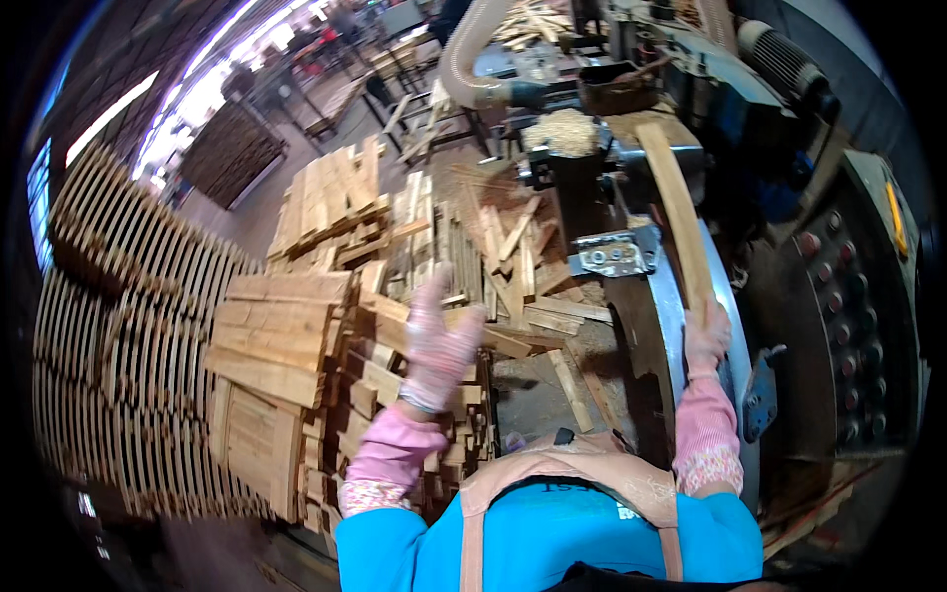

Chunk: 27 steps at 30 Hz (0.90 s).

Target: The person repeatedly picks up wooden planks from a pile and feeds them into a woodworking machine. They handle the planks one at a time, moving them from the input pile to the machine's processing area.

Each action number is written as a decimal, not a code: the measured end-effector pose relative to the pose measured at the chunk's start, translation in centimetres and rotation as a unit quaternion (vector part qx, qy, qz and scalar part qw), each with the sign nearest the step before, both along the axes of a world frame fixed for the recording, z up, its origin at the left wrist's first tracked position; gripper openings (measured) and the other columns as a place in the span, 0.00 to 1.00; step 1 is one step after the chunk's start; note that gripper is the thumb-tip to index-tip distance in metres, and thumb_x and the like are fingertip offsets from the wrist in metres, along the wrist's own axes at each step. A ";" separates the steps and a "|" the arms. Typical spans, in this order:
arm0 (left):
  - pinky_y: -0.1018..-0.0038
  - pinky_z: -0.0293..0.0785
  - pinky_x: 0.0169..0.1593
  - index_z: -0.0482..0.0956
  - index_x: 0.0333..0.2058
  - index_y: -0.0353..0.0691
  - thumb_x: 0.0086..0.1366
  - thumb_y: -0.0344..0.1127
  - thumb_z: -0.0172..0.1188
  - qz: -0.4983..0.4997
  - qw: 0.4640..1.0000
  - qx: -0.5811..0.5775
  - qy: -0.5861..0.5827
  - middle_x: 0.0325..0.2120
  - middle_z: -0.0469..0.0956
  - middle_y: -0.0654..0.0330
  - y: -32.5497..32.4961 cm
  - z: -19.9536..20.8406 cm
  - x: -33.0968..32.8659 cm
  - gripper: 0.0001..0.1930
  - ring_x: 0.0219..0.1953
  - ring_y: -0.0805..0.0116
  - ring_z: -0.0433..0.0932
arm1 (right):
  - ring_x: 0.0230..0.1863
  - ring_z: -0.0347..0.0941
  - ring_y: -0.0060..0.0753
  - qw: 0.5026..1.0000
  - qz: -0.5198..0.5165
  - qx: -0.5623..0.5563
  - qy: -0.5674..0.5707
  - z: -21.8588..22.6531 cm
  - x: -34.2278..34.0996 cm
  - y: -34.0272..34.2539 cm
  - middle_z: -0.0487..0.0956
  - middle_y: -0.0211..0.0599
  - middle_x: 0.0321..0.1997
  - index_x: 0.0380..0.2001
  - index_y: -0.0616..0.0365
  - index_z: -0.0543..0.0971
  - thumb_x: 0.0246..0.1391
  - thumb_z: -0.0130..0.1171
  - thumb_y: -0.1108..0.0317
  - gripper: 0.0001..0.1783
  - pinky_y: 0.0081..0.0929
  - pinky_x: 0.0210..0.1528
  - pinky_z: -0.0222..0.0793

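Observation:
My right hand [706, 337] is wrapped round the near end of a long wooden board [673, 197]. The board lies lengthwise along the metal bed [667, 321] of a woodworking machine, its far end close to the machine's head. My left hand [440, 340], in a pale striped glove, is raised with its fingers apart and nothing in it. It hovers over the right side of a stack of wooden boards [271, 331], apart from the machine. A metal bracket [617, 255] sits beside the bed, left of the board.
Offcuts [518, 232] lie scattered between stack and machine. Tall rows of stacked slats [148, 326] stand at the far left. A control panel with buttons [848, 326] is on the right. A ribbed hose [473, 49] and a motor [784, 54] are at the back, near a sawdust heap [560, 133].

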<state>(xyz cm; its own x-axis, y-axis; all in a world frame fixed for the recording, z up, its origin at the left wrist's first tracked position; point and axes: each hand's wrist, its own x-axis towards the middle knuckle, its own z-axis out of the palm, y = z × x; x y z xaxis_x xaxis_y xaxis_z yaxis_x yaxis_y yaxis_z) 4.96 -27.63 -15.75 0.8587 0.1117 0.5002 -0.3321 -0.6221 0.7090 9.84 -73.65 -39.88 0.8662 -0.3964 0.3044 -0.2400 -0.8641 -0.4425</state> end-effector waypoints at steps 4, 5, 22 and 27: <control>0.64 0.64 0.72 0.65 0.69 0.37 0.62 0.42 0.75 0.340 0.931 0.133 -0.017 0.65 0.70 0.47 17.4 4.0 -3.8 0.41 0.66 0.54 0.70 | 0.63 0.69 0.55 0.998 -0.013 -0.011 0.064 1.5 -10.5 0.0 0.75 0.44 0.62 0.67 0.48 0.72 0.49 0.74 0.55 0.42 0.48 0.65 0.66; 0.64 0.63 0.73 0.62 0.71 0.38 0.61 0.46 0.75 0.446 0.885 0.129 0.042 0.68 0.67 0.47 23.3 4.0 -5.5 0.45 0.67 0.52 0.69 | 0.62 0.69 0.55 0.996 -0.007 -0.031 0.081 1.0 -13.9 -0.8 0.75 0.44 0.61 0.67 0.48 0.72 0.48 0.75 0.55 0.42 0.49 0.64 0.66; 0.56 0.76 0.57 0.76 0.55 0.30 0.66 0.43 0.63 0.408 0.817 -0.407 0.023 0.47 0.81 0.49 44.5 -2.6 -17.3 0.25 0.50 0.52 0.79 | 0.58 0.72 0.50 0.990 0.047 -0.130 0.039 1.6 -8.8 -1.9 0.78 0.41 0.52 0.53 0.48 0.80 0.52 0.67 0.53 0.26 0.52 0.58 0.66; 0.58 0.83 0.52 0.71 0.58 0.28 0.63 0.31 0.64 0.420 0.841 -0.323 -0.111 0.47 0.79 0.44 22.3 8.0 -8.6 0.26 0.46 0.50 0.82 | 0.59 0.71 0.48 0.986 0.041 -0.133 0.089 0.7 -0.9 -0.7 0.78 0.38 0.52 0.56 0.43 0.80 0.53 0.67 0.51 0.27 0.48 0.60 0.66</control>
<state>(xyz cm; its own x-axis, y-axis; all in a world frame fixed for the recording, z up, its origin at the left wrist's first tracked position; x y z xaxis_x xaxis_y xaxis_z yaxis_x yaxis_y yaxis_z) -3.65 -5.36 -7.76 0.2344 0.9424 0.2387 -0.1359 -0.2114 0.9679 8.91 -74.39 -39.18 0.9411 -0.2495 0.2281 -0.2182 -0.9637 -0.1538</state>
